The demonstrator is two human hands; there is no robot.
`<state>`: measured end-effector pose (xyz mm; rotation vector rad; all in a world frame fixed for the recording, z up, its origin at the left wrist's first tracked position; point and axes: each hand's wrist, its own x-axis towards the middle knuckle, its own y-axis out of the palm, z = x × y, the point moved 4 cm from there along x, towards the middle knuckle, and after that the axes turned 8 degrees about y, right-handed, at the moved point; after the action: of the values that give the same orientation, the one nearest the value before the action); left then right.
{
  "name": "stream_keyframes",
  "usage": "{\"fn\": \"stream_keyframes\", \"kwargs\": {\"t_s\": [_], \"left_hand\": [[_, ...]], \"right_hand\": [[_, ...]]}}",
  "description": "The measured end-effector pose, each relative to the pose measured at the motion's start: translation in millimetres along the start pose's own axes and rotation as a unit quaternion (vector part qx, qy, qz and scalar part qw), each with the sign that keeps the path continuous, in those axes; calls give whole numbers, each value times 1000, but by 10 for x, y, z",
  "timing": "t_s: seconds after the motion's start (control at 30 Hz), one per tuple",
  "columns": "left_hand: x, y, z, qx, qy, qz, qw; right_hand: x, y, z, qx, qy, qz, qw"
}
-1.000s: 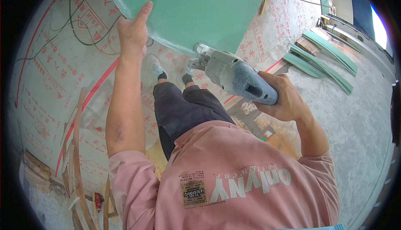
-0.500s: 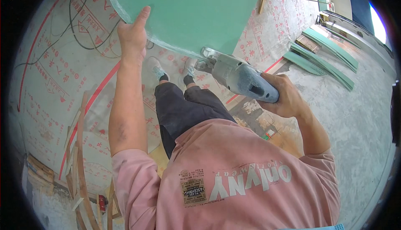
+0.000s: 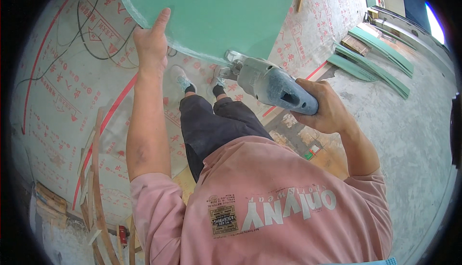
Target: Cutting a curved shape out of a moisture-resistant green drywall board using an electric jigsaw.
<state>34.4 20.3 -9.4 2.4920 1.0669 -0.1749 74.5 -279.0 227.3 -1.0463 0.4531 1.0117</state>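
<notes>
Smooth green board (image 3: 216, 10); dusty grey tool (image 3: 276, 86)

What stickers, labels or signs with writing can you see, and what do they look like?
Floor covering: pale sheets spread under the person's feet, covered in red print and red lines.
Shirt patch: small tan and black rectangle on the pink shirt's front.
Shirt lettering: large white letters across the pink shirt.

likely a building site: green boards (image 3: 380, 55), bare concrete floor (image 3: 409, 135).
</notes>
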Motion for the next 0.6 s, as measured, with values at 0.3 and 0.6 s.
{"fn": "stream_keyframes", "kwargs": {"t_s": [0.3, 0.6], "left_hand": [[1, -39, 18, -7, -23, 17, 1000], [-53, 24, -52, -1, -16, 15, 1000]], "right_hand": [[21, -6, 39, -9, -5, 8, 1000], [9, 1, 53, -3, -3, 13, 1000]]}}
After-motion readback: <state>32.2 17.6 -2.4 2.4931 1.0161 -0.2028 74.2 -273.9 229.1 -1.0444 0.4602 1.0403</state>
